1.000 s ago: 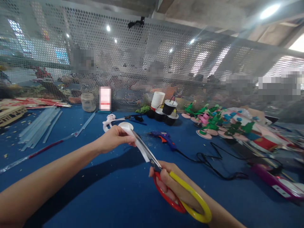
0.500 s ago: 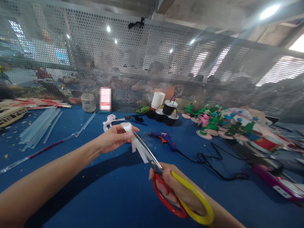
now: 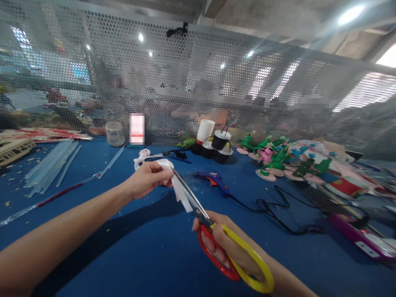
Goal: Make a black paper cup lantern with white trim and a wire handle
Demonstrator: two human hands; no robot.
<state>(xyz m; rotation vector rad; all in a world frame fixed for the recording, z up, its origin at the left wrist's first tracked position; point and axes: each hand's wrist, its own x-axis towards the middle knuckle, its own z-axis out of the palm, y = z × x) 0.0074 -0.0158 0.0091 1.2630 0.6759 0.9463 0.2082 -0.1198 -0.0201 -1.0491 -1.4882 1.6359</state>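
We are in the middle of a cut. Our left hand (image 3: 148, 179) is raised above the blue table (image 3: 139, 264) and pinches a folded loop of white ribbon (image 3: 181, 190) between thumb and fingertips, with the loose tail hanging down towards us. Our right hand (image 3: 227, 247) is clenched through the red and yellow handles of the scissors (image 3: 198, 209). The blades slant up along the ribbon, their tip right at the pinch. They look nearly closed, though we cannot tell how far they bite.

As we judge it, a clean cut calls for a taut ribbon and for keeping our left fingertips clear of the blade tip, which sits very near them.

Nothing lies between the two hands. Just beyond them lies a blue glue gun (image 3: 215, 180), and its black cord (image 3: 278, 214) trails to the right. Clear sticks (image 3: 51, 165) lie far left, and cups and spools (image 3: 220, 142) stand by the mesh screen (image 3: 185, 82). Green and pink craft pieces (image 3: 278, 161) crowd the right side.
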